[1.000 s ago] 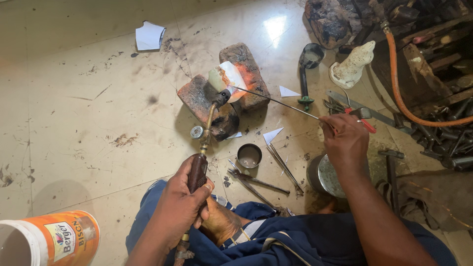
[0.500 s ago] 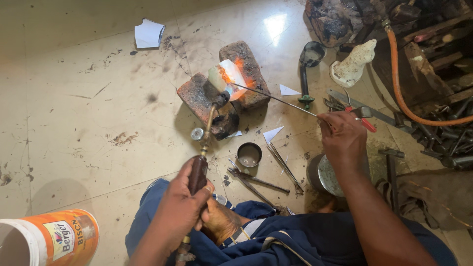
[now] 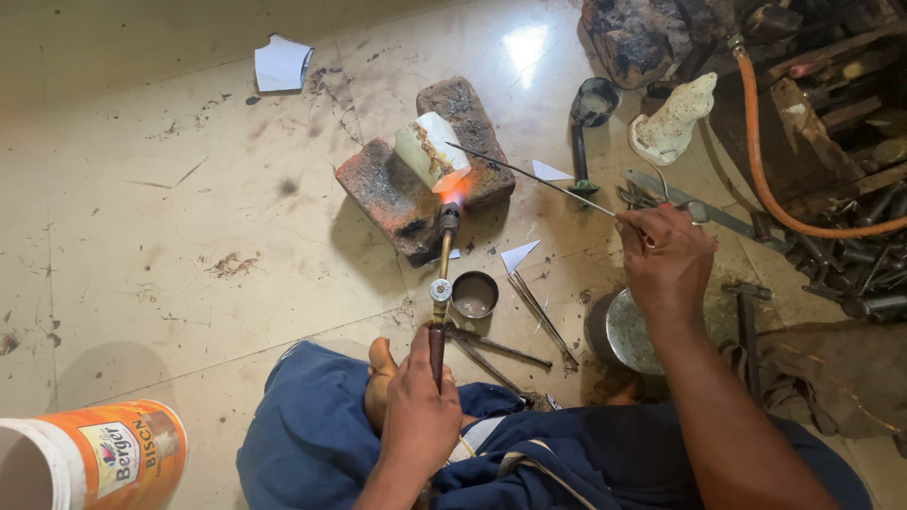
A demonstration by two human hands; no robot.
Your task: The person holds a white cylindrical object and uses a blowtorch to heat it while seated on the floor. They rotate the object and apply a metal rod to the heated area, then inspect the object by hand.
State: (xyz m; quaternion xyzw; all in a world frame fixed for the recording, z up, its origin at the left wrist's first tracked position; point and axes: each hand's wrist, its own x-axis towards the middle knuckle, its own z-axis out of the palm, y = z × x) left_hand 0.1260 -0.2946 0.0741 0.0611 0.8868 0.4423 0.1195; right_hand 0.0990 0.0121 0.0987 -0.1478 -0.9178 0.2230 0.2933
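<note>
We hold the gas torch point(image 3: 440, 283) in our left hand point(image 3: 419, 416), fingers wrapped tight round its dark handle. Its long axis runs almost straight away from us, from the handle near our lap up to the nozzle, leaning very slightly to the right as it goes. The nozzle points at the pale curved metal piece point(image 3: 433, 151), and a small orange flame point(image 3: 453, 194) burns just at its tip, licking the near lower edge of that piece. The piece stands propped on two reddish, scorched bricks point(image 3: 397, 194) that lie on the tiled floor point(image 3: 189, 236), set at an angle to each other.

Our right hand point(image 3: 666, 260) is closed on the near end of a thin metal rod point(image 3: 534, 178). The rod slants from that hand up and to the left, and its far tip reaches the heated edge, beside the flame. The right forearm comes in from the lower right, wrist bent slightly downward; the left forearm rises from below, nearly in line with the torch.

A small round tin point(image 3: 474, 295) sits just right of the torch's valve, and an orange hose point(image 3: 784, 203) curves along the right side, well apart from both hands.
</note>
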